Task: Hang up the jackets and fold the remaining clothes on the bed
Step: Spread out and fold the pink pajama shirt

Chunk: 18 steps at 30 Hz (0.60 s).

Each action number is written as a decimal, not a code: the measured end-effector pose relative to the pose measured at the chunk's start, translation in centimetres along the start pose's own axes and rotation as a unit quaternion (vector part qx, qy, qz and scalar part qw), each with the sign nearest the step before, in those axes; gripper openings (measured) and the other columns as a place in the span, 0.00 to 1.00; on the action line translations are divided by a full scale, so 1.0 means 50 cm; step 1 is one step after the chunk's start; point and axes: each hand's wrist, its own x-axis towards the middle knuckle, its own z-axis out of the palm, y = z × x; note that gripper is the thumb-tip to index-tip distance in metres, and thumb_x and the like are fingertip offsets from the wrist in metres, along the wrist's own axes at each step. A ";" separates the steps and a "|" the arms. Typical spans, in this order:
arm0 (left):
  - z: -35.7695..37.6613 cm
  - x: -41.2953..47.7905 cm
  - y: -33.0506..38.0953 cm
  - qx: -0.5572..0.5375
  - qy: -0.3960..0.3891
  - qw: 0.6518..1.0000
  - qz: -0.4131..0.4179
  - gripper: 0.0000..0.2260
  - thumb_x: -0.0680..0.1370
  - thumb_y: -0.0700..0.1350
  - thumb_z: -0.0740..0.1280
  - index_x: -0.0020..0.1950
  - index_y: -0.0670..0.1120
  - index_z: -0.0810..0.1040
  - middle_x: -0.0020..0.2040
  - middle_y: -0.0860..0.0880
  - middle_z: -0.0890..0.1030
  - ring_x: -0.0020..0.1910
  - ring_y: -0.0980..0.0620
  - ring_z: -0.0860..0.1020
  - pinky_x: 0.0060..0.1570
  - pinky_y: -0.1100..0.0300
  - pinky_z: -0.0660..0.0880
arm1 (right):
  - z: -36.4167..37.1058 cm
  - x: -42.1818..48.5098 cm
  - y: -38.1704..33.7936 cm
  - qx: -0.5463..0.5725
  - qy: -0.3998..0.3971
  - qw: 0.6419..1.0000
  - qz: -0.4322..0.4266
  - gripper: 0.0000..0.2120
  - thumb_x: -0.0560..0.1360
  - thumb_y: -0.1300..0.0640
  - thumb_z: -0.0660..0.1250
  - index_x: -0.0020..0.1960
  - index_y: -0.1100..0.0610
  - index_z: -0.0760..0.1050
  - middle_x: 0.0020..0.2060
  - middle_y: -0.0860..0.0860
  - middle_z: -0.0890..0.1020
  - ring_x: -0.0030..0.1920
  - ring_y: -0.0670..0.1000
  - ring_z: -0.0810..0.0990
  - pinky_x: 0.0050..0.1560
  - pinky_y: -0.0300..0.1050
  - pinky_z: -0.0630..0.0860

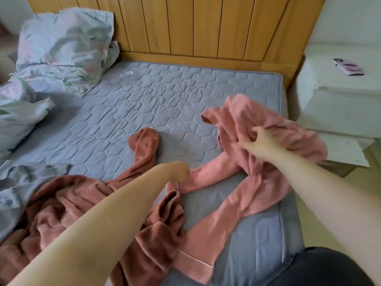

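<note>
Two hands on the pink garment (257,182), spread on the bed (144,100) between them: my right hand (261,141) clutched a bunched wad; my left hand (177,171) touched its lower part, grip hidden. Brown fleece (61,203) lay under my left forearm, so lifting could snag and drag it.

Two fleece garments on the bed (144,100), both crumpled and unfolded. Light pink garment (266,182) sits at the bed's R side: upper part bunched and lifted off the mattress in the right hand (261,141), one strip pulled toward the left hand (177,169), which grips its end, and the rest trails flat to the near edge w/ a satin-like trim. Rust-brown garment (61,203) is heaped at near L, one sleeve stretched out toward mid-bed, its near-R part overlapping the pink one.
</note>
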 end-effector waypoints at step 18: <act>0.181 -0.080 -0.271 0.164 0.261 0.916 -0.258 0.16 0.81 0.40 0.54 0.62 0.45 0.77 0.61 0.46 0.72 0.61 0.43 0.70 0.56 0.51 0.69 | 0.265 -0.105 0.035 -0.142 -0.134 0.978 -0.074 0.31 0.73 0.54 0.66 0.72 0.61 0.62 0.69 0.59 0.67 0.69 0.60 0.65 0.69 0.51 0.62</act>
